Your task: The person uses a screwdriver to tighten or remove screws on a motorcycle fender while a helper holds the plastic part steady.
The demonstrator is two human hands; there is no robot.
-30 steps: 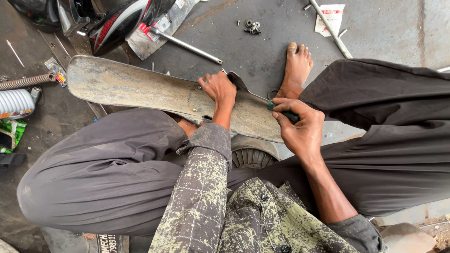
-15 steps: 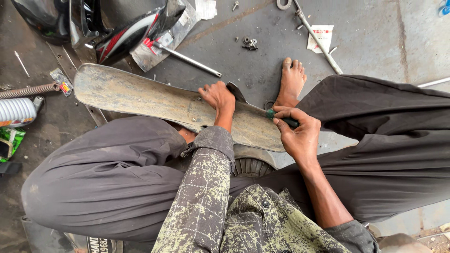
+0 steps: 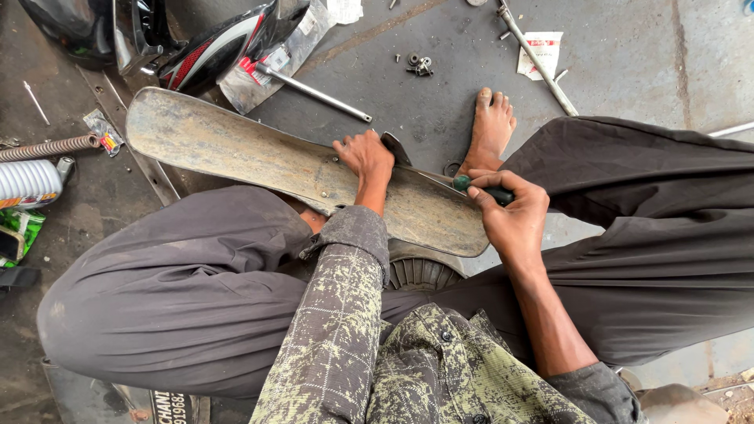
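Since half a second ago almost nothing has shifted: both my hands keep their places on the panel, and only the view has slid a little, so the floor clutter sits lower in frame.

Nearest, at the bottom centre, my patterned shirt sleeve (image 3: 338, 330) runs up to the left hand. Grey trousers fill both sides of the lower frame, with a ribbed round part (image 3: 424, 273) showing between my knees.

Left hand (image 3: 363, 157), centre frame: fingers curled over the far edge of the long, dusty metal panel (image 3: 236, 153), pressing it down. Grip closed on the panel.

Right hand (image 3: 510, 216), right of centre: clenched around the dark green handle of a screwdriver (image 3: 481, 188). Its shaft points left along the panel toward the left hand; I cannot make out the tip.

The panel lies across my lap, running from the upper left of the frame down to the centre, its broad end resting left over the floor.

Just beyond, my bare foot (image 3: 491, 126) is flat on the concrete.

Further out: coil spring (image 3: 47, 148) and white bottle (image 3: 27, 182) at the left edge, a steel rod (image 3: 314, 90) upper centre, small nuts (image 3: 419, 64) near the top, a black-and-red fairing (image 3: 220, 47) upper left.
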